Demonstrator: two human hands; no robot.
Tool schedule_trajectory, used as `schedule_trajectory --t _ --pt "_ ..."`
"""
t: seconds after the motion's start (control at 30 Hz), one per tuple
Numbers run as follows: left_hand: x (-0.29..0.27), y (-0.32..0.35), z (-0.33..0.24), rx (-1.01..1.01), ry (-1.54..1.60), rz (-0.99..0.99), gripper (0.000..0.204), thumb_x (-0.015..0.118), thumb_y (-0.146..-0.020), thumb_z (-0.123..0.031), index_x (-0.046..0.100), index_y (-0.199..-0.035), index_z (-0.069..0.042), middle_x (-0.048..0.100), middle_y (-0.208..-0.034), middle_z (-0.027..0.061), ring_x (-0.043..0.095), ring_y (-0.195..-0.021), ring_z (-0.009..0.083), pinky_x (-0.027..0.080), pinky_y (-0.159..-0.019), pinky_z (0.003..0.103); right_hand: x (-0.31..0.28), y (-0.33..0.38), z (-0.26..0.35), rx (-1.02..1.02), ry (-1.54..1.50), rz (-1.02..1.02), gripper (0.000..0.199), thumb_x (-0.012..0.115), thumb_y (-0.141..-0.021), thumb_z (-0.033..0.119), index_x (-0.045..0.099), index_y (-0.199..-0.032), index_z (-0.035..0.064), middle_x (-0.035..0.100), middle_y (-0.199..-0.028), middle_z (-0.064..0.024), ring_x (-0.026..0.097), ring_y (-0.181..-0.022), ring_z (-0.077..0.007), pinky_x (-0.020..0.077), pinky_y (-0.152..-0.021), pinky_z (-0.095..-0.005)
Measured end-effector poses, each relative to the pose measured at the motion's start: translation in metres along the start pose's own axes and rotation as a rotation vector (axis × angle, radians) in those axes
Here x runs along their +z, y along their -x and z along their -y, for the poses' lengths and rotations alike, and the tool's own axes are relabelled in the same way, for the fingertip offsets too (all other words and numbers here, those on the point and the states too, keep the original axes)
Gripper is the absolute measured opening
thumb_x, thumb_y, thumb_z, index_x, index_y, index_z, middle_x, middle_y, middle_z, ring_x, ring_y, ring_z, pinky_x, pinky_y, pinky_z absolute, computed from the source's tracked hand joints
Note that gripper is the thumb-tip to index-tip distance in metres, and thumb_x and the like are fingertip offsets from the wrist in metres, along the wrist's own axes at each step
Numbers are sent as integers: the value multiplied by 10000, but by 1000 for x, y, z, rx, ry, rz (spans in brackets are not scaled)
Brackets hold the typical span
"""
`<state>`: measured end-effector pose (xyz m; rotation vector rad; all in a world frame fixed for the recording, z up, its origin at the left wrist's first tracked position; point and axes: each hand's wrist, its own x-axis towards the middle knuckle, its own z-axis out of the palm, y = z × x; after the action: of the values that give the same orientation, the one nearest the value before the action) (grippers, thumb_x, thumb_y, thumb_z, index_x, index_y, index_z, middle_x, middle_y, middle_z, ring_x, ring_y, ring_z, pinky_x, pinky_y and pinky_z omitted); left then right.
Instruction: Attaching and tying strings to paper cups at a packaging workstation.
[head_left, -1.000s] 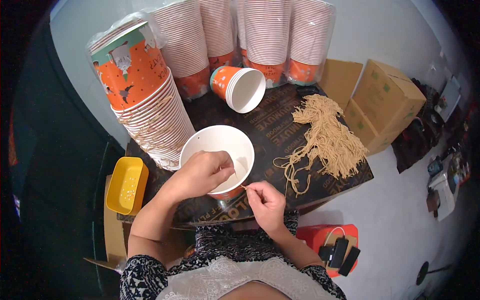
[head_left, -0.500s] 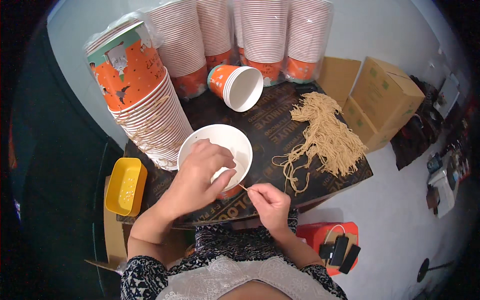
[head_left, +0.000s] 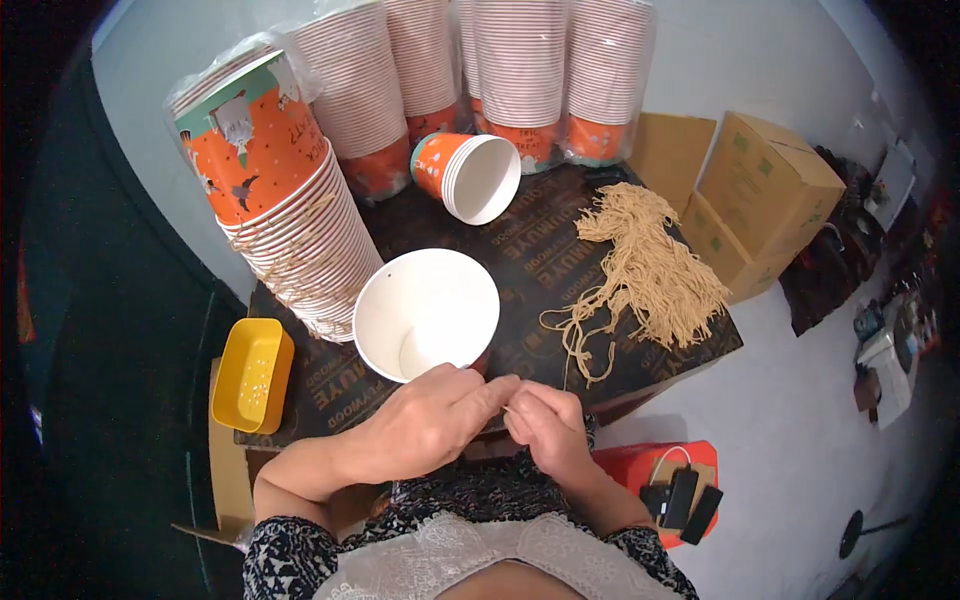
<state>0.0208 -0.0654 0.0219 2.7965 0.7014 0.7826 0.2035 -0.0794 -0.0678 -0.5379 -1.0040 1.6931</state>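
Paper cup [head_left: 426, 310], large and white inside, stands upright near the front edge of the dark printed table [head_left: 530, 290] in the head view, its mouth turned up toward the camera and a small dark hole showing high on the inner wall at the left. Just in front of its near rim, the left hand [head_left: 430, 420] is held palm down, fingers close together and reaching to the right; what they grip underneath cannot be told. Its fingertips meet those of the right hand [head_left: 548, 430], whose thumb and fingers are pinched together on a string [head_left: 508, 408]. Only a short, thin piece shows, and where it runs is hidden.

Close to the cup's left side rises a tall stack of cups [head_left: 310, 250] with lengths of string across the rims. Farther left, a yellow tub [head_left: 240, 340] holds small pale bits [head_left: 258, 385]. Behind the cup, a few nested orange cups [head_left: 432, 165] lie on their side, and plastic-wrapped stacks [head_left: 520, 60] stand along the wall. A heap of tan string [head_left: 650, 260] lies at the table's right, with loose strands trailing toward the hands. Cardboard boxes [head_left: 770, 190] sit beyond it, and a red stool [head_left: 620, 465] below carries black devices [head_left: 679, 498].
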Motion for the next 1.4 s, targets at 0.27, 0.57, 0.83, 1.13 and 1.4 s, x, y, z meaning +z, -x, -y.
schedule_trajectory --t 0.27,0.57,0.83,1.13,1.4 --pt "5 20 0 -162 87 -82 107 666 -756 4 610 -847 4 555 -706 130 601 -644 313 485 -565 396 18 4 13 -243 659 -86 183 603 -903 12 645 -1079 -12 553 -662 35 469 -592 -10 381 -529 -205" --pt "-5 37 0 -349 192 -114 69 636 -772 -1 601 -831 -13 600 -720 156 634 -634 337 509 -559 386 3 2 18 -293 794 -104 114 603 -897 52 701 -947 19 627 -684 -8 534 -593 -49 428 -548 -224" --pt "6 30 -2 -381 179 -120 55 629 -846 -33 584 -860 -5 593 -704 170 631 -631 351 502 -555 410 -6 -20 -8 -584 878 57 216 531 -963 101 611 -1125 -17 673 -997 -139 643 -906 -174 492 -821 -286" --pt "7 28 -1 -345 122 -34 97 636 -849 -56 558 -854 2 610 -714 160 631 -648 356 498 -559 425 8 -3 -22 -255 539 4 94 610 -940 68 611 -992 -10 551 -713 33 491 -646 -10 414 -564 -202" --pt "5 36 3 -496 179 -175 77 624 -869 -35 552 -875 -10 619 -714 168 648 -643 349 502 -559 396 9 -5 -19 -293 585 -169 33 642 -905 23 618 -901 0 579 -680 28 497 -620 -9 417 -544 -200"
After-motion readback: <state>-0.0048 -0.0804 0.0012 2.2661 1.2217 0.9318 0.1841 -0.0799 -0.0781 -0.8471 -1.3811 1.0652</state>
